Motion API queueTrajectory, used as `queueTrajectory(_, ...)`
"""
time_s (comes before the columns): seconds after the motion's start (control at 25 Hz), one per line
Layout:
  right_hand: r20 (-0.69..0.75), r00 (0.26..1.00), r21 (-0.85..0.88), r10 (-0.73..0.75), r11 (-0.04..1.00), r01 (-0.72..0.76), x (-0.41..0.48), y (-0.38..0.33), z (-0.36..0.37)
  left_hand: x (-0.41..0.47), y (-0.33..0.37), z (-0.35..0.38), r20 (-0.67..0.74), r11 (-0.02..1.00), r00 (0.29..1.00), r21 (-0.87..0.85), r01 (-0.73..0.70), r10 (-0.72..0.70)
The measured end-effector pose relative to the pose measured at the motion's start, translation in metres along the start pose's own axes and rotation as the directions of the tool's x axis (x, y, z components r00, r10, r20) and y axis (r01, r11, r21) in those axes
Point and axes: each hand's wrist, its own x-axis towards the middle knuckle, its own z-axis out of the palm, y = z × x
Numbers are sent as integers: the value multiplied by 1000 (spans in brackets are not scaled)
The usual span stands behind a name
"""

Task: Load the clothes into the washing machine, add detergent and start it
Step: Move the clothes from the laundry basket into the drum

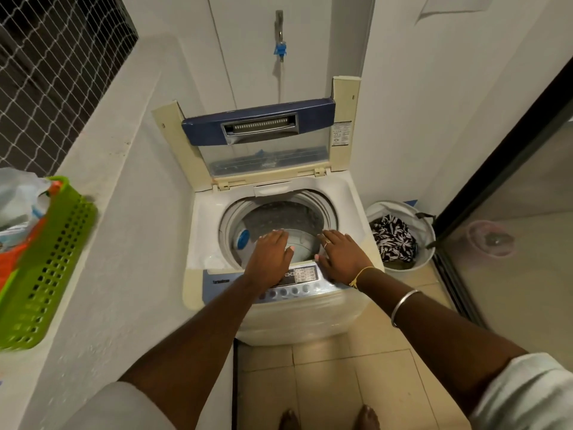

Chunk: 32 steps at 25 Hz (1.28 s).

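A green basket (46,265) sits on the ledge (102,169) at the far left, cut off by the frame edge, with a crumpled bag (18,200) in it; any print on the bag is blurred. The washer (279,315) stands beside the ledge with its lid (257,144) folded upright. The left hand (269,256) reaches palm down over the front of the drum (279,218), its grip slack, fingers straight and holding nothing; whether it touches the rim cannot be told. The right hand (344,259) lies just beside it, also flat with nothing in its grip. Both hands hide part of the panel (305,276), and its one printed word is too blurred to read. The sticker (341,133) on the lid is too small to read. The clothes (393,240), black-and-white patterned, lie in a white bin (431,243) on the floor (341,383) just right of the washer.
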Motion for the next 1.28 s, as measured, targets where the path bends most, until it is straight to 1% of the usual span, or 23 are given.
queueTrajectory(0.08,-25,1000,8,-5,1000,5,-9,20,-6,11,26,6,5,1000,1000,4,-18,18)
queueTrajectory(0.24,-20,1000,10,-13,1000,14,-25,71,-22,32,84,16,12,999,999,-4,-37,37)
queueTrajectory(0.44,-45,999,13,27,1000,-26,-41,141,-47,63,156,31,-3,998,999,-53,-33,33)
queueTrajectory(0.6,-44,996,38,74,997,-72,-44,185,-54,94,205,38,28,994,997,-84,-72,75)
queueTrajectory(0.72,-45,994,56,104,993,-102,-29,222,-54,135,227,51,34,986,993,-127,-108,113)
queueTrajectory(0.84,-33,989,43,145,989,-144,-9,260,-54,177,240,70,51,984,987,-106,-145,151)
queueTrajectory(0.92,-22,982,63,188,981,-186,5,287,-54,207,246,87,87,985,985,-107,-137,147)
queueTrajectory(1.04,28,967,72,254,964,-255,22,327,-48,247,254,111,163,983,971,-78,-164,175)
queueTrajectory(1.12,63,957,80,283,954,-287,34,355,-44,275,260,126,199,985,965,-70,-159,170)
queueTrajectory(1.28,134,952,69,274,956,-285,59,406,-34,322,270,163,291,988,944,-66,-140,153)
